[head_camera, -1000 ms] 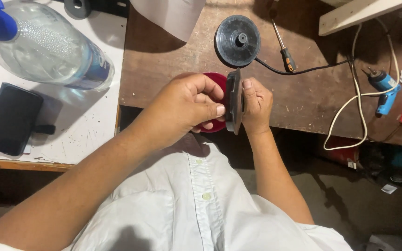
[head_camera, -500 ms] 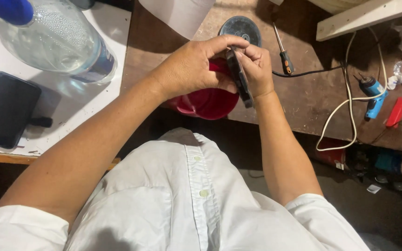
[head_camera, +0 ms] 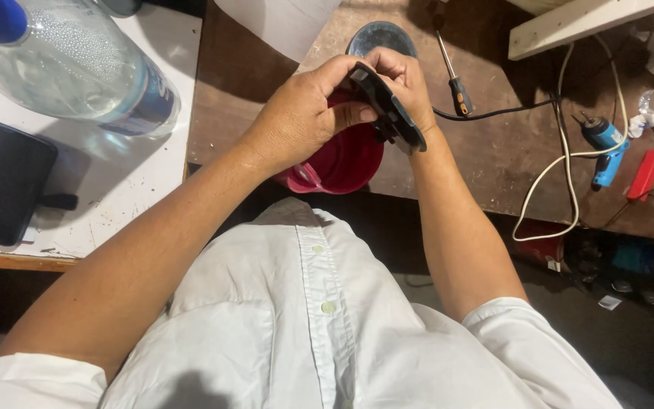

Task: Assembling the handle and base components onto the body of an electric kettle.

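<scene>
Both hands meet above the near edge of the wooden workbench [head_camera: 266, 83], closed together on one piece. Left hand [head_camera: 304, 117] wraps over from the left, thumb pressed across the front of a flat black part [head_camera: 389, 113], fingers curled over its top edge. Right hand [head_camera: 410, 83] grips the same black part from the far side, fingers folded around it — so the part is pinched between the two hands, tilted, its lower end pointing down to the right. Just under the hands sits a dark red rounded housing [head_camera: 342, 163], touching the left palm and jutting past the bench edge toward the white shirt [head_camera: 304, 318]; whether the black part is joined to it I cannot tell.

Beyond the knuckles, a round dark disc [head_camera: 380, 34] lies flat on the bench, half hidden by the fingers. Just right of it lies a screwdriver [head_camera: 452, 76] with a black handle, and a black cable [head_camera: 493, 113] runs past it to the right. Farther right, a white cord [head_camera: 562, 151] loops off the bench edge near a small blue tool [head_camera: 603, 144] and a red object [head_camera: 645, 174].

On the left, a white board [head_camera: 115, 174] carries a large clear water bottle [head_camera: 70, 68] lying on its side — blue cap toward the corner — and a black pouch [head_camera: 1, 189].
</scene>
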